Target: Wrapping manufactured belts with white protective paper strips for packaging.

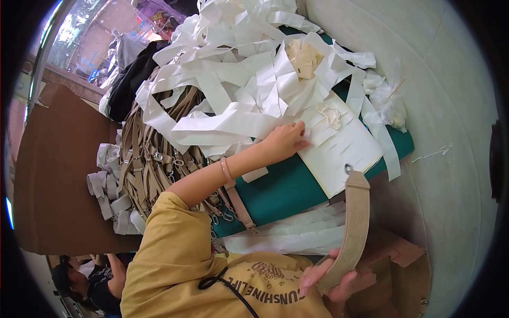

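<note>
My left hand (286, 140), with a pink band on the wrist, reaches across the green table (286, 191) and rests its fingertips on the edge of a white sheet (344, 151) cut into strips. It grips nothing that I can see. My right hand (328, 281), low by my yellow shirt, holds the bottom end of a beige webbing strap (356, 222). The strap rises upright to a small metal ring (348, 168) at its top, next to the sheet's corner.
A heap of loose white strips (238, 74) covers the far table. Beige straps with metal clips (154, 159) pile up at left beside white rolls (108, 188). There is brown cardboard (53, 175) at left, an open carton (395, 265) at lower right, and another person (90, 283) at lower left.
</note>
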Demonstrator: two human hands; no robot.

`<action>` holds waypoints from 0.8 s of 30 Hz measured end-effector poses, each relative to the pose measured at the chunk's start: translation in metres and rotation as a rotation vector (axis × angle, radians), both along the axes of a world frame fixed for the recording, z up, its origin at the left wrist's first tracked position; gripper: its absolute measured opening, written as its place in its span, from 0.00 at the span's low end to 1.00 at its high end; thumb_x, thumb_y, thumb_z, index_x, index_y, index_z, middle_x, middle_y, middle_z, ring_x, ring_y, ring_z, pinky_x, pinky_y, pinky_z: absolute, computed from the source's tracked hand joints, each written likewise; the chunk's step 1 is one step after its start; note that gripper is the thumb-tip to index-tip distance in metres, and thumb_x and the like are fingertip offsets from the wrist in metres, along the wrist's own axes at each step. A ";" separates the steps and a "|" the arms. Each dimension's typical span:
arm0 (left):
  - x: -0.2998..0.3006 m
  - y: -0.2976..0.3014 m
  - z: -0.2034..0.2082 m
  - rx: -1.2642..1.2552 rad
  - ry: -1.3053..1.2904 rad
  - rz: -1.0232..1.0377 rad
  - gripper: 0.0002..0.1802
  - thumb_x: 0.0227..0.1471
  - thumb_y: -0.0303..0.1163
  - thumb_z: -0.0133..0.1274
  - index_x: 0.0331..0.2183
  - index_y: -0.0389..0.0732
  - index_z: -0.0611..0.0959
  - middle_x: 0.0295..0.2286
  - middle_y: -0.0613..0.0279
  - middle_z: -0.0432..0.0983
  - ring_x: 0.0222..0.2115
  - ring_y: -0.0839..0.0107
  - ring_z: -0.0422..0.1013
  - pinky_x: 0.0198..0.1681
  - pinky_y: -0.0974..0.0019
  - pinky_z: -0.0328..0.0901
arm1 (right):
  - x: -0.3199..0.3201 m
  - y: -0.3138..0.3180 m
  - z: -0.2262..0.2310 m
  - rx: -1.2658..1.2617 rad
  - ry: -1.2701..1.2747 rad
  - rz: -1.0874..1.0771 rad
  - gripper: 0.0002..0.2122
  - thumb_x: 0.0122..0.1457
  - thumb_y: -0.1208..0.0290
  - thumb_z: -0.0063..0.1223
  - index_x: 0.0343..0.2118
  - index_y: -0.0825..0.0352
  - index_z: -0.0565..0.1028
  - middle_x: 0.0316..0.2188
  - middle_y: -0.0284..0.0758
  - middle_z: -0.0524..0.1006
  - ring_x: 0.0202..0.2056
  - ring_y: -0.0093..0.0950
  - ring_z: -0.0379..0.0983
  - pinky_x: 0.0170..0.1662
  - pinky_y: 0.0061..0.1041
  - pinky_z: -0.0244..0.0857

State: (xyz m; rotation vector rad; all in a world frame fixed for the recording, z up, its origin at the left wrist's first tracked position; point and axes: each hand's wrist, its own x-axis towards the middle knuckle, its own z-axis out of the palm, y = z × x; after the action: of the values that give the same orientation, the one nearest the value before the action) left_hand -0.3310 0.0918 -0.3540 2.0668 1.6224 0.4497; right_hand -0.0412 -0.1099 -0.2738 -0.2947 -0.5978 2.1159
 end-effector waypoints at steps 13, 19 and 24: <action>-0.005 0.008 0.006 -0.285 0.106 0.134 0.27 0.51 0.52 0.55 0.32 0.35 0.72 0.30 0.47 0.75 0.31 0.52 0.72 0.36 0.56 0.65 | -0.010 0.015 -0.009 0.124 -0.144 -0.021 0.33 0.66 0.45 0.19 0.61 0.72 0.44 0.21 0.51 0.74 0.15 0.39 0.69 0.24 0.34 0.69; -0.001 0.001 -0.004 -0.129 0.040 0.148 0.22 0.51 0.47 0.56 0.29 0.35 0.71 0.27 0.50 0.74 0.28 0.54 0.70 0.33 0.57 0.64 | -0.012 0.015 -0.012 0.068 -0.201 -0.052 0.34 0.65 0.44 0.20 0.61 0.71 0.46 0.20 0.50 0.74 0.15 0.39 0.69 0.24 0.34 0.69; -0.005 0.002 0.004 -0.125 -0.032 0.067 0.19 0.51 0.41 0.57 0.26 0.34 0.70 0.24 0.50 0.72 0.25 0.55 0.69 0.30 0.61 0.64 | -0.011 0.014 -0.010 0.063 -0.257 -0.031 0.34 0.65 0.43 0.22 0.61 0.70 0.47 0.19 0.49 0.74 0.15 0.39 0.69 0.24 0.34 0.69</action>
State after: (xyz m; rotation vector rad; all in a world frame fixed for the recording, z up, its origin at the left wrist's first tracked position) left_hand -0.3364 0.0934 -0.3496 1.9095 1.6619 0.3909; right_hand -0.0523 -0.0963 -0.2842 -0.5419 -0.8015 2.0399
